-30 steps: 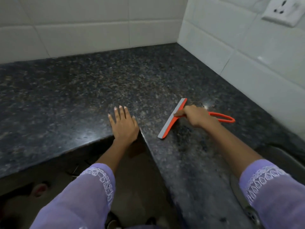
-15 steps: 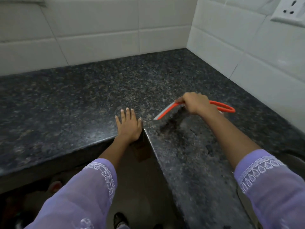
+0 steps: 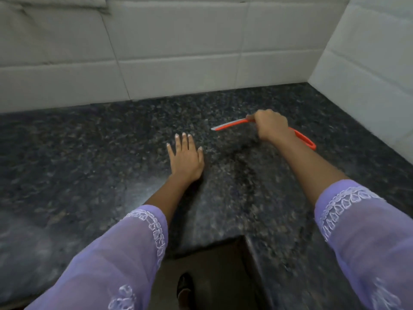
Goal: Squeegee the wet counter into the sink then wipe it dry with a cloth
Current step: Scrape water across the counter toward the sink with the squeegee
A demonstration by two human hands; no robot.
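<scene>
Squeegee (image 3: 232, 125) is gripped in the right hand (image 3: 271, 126) near the counter's (image 3: 89, 153) back corner, left hand (image 3: 185, 157) laid flat and empty, so squeegeeing's underway, wiping untouched.

White rectangular wall tiles (image 3: 178, 41) with thin grout lines run across the far side. A second tiled wall (image 3: 368, 63) closes the right side, and the two meet in a corner at far right. At the top left edge a pale raised shape (image 3: 67, 2) juts over the tiles, too cropped to identify. Near the bottom, a dark floor gap (image 3: 212, 276) shows, with what may be a dark shoe (image 3: 185, 285) in it.
</scene>
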